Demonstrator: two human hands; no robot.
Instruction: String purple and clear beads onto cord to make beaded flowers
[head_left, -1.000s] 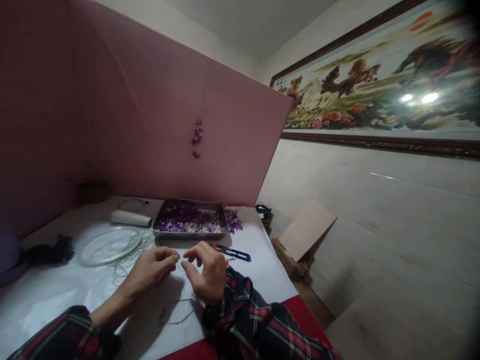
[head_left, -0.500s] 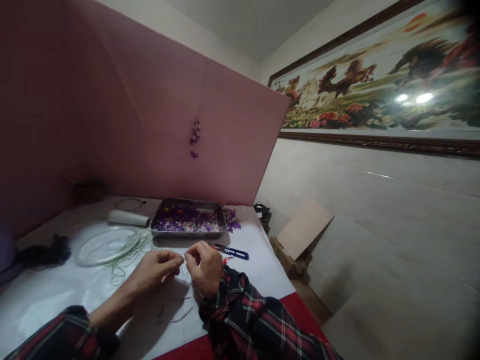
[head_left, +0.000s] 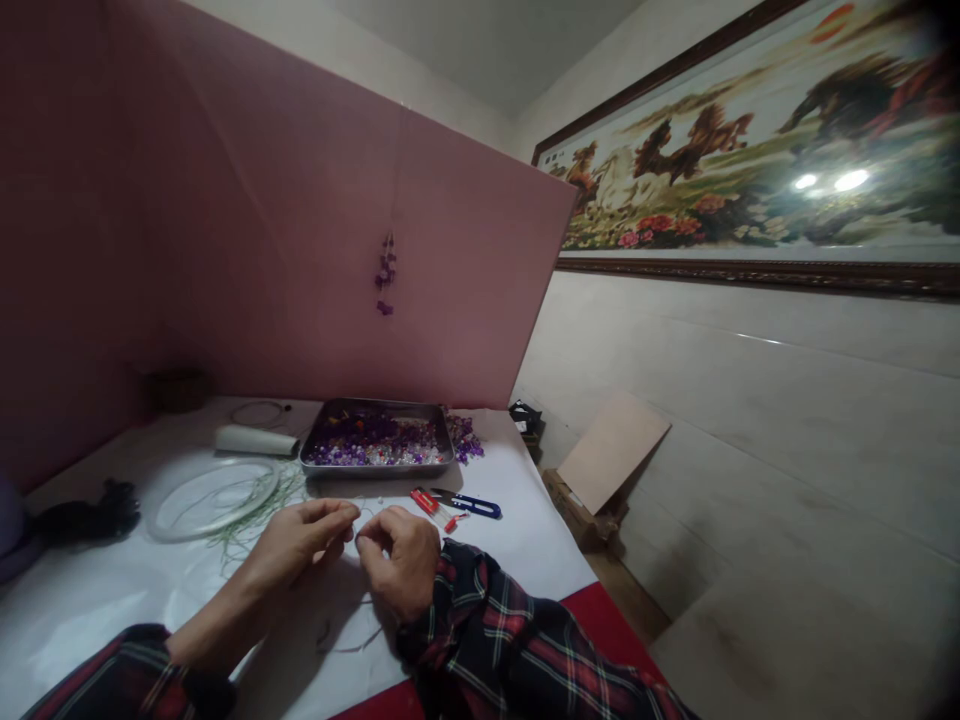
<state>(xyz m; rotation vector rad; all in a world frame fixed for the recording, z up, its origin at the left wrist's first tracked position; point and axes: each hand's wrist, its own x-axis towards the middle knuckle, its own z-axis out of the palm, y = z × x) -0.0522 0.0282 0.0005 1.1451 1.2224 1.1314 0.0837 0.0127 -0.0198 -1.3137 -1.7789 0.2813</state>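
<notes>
Nearest, we're reaching in plaid sleeves [head_left: 525,635] over a white-covered desk [head_left: 517,550]. A few thin offcuts [head_left: 356,648] are lying below our hands. Left hand [head_left: 300,540]: we're pinching a fine strand [head_left: 365,511], thumb and index tips together. Right hand [head_left: 405,562]: curling just beside, tips also meeting on the strand, which is sitting between the two hands; too thin to trace. To their right, a small red item [head_left: 427,502] and blue snips [head_left: 478,506] are lying close together. To their left, green threads [head_left: 259,510] are lying by a clear ring [head_left: 159,524]. Beyond, a metal tray [head_left: 375,471] is holding mostly purple and clear beads [head_left: 375,440]; a white cone [head_left: 256,441] is lying left of it. Farthest, a purple bead string [head_left: 385,272] is hanging at the pink board [head_left: 300,220].
</notes>
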